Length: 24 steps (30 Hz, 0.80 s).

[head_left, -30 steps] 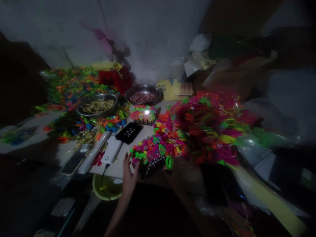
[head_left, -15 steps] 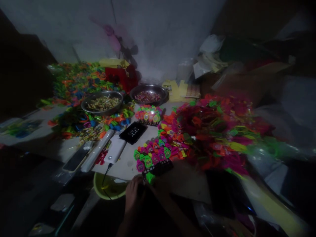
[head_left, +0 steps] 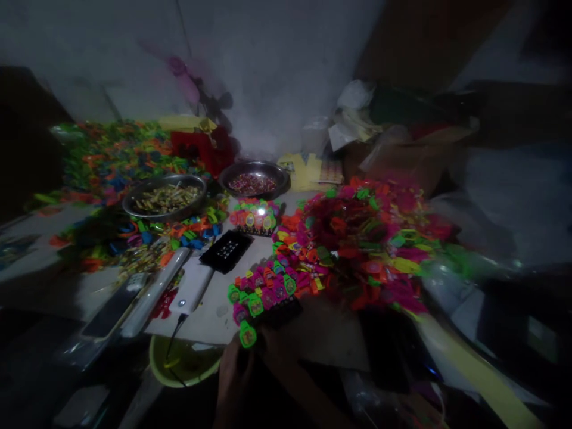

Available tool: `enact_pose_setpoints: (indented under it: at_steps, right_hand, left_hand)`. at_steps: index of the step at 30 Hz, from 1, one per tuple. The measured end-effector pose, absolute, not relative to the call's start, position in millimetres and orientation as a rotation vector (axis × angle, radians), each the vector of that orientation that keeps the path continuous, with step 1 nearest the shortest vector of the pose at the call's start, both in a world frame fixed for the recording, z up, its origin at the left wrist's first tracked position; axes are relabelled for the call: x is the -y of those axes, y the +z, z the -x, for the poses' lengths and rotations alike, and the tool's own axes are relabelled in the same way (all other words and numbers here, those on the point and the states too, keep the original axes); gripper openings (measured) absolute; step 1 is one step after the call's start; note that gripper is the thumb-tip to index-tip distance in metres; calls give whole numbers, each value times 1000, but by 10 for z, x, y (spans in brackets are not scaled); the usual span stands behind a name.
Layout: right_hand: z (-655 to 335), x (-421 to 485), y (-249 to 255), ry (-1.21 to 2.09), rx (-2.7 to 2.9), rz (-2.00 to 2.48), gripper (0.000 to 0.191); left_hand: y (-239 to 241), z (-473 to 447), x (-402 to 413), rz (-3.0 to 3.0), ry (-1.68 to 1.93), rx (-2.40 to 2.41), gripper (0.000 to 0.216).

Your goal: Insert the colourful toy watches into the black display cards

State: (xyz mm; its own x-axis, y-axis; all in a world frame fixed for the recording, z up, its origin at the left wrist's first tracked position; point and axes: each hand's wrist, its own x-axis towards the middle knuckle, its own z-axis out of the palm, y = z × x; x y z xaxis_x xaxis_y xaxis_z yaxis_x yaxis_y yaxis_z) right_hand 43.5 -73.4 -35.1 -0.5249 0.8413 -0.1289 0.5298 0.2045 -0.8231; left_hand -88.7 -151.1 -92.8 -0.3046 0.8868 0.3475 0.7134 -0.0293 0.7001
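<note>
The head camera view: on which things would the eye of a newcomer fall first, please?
Probably on the big pink, orange and green pile, spread over the right side of the table. Next comes the bright green toy watch at the left hand and right hand, by the table's near edge. Another colourful pile rises at the back left.

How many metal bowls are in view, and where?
2. The left bowl stands among colourful plastic pieces; the back bowl is farther from the person, just left of the yellow cards. More could be hidden behind the heaps.
</note>
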Motion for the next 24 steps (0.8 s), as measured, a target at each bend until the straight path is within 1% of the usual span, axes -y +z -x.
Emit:
enact_pose_setpoints:
  at_steps: [2,5,7,10,13,17,20,24]
  right_hand:
    - [-633,657,-320,1181,2077,1323,34]
    - [-988,445,-290,865,1959,1474,26]
    - [-1195,281,-295,595,1920,1531,30]
    - [-1386,101,-327,383,2001,1572,33]
    - [-1443,35,-354,331,2050,1625,29]
    - [-1449,53,-352,344,2049,1630,30]
    - [-1466,94,-329,374,2051,1623,33]
    - [-1540,128,-287,427,2038,1630,39]
  left_hand:
    - [-979,908,1474,-1703,1201,-2049,38]
    - [-1092,994,1415,-1667,1125,-2100,39]
    - [-1174,1064,1376,-1672,1072,-2137,42]
    - [-1243,1134,1347,-1737,1007,-2135,44]
    - [-1203,1134,1387,-1759,1020,-2142,43]
    - [-983,1055,1490,-1698,1070,-2217,45]
    - [-746,984,1517,-1547,1128,-2275,52]
    - [-446,918,1495,-1228,1161,-2154,55]
